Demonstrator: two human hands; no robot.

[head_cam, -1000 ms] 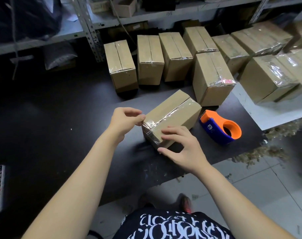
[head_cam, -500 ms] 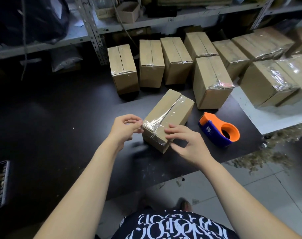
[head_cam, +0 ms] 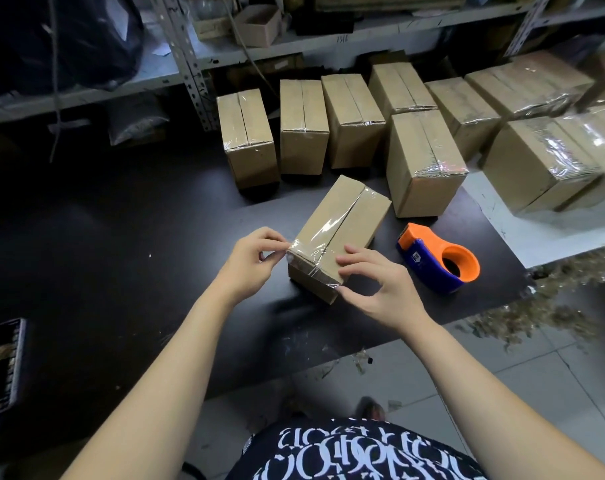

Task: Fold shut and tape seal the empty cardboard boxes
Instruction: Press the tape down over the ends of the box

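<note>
Sealing step, box (head_cam: 342, 220) at frame centre: my left hand (head_cam: 251, 261) pinches the tape (head_cam: 311, 253) end at its near-left corner, my right hand (head_cam: 373, 285) grips the near-right corner; next, likely, press both ends flat.

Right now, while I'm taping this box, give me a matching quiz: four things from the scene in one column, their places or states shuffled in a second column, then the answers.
Column one
1. tape dispenser
2. near box
3. small open box
4. left hand

Column two
A. on the metal shelf at the back
B. pinches clear tape at a corner of the near box
C. lies on the dark table, right of the right hand
D. closed, clear tape along its top seam

Pairs: 1-C, 2-D, 3-A, 4-B
</note>
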